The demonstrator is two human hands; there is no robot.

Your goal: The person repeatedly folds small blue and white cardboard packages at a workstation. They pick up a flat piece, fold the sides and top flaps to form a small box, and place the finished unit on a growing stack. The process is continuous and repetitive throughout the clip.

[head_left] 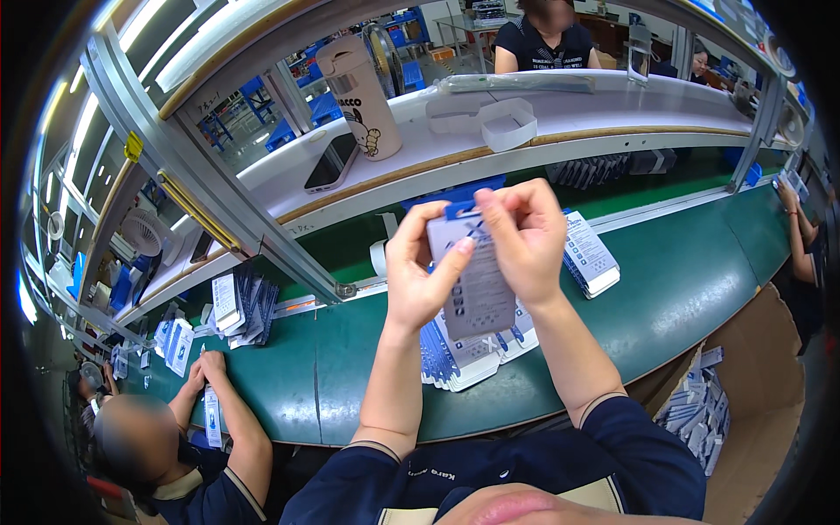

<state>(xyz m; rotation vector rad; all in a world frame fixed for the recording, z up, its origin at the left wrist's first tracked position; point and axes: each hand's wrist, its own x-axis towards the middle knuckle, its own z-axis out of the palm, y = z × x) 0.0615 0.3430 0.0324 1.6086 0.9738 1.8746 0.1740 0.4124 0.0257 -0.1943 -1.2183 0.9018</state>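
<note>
Above the green worktable I hold up a small white and blue carton (478, 302) with both hands. My left hand (418, 267) grips its left side, thumb across the printed face. At the upper right part of the carton, my right hand (531, 241) has its fingers closed around the blue top end. Below it lies a fanned pile of flat white and blue cartons (459, 367), partly hidden by the carton and my hands. A neat stack of similar cartons (591, 254) sits just beyond my right wrist.
A raised white shelf (604, 109) crosses behind the green table (665, 262), bearing a tumbler (367, 105), a phone (332, 163) and a white paper tray (507, 127). On the left, a co-worker's hands (206, 367) handle a carton. A cardboard box (770, 376) with many cartons stands lower right.
</note>
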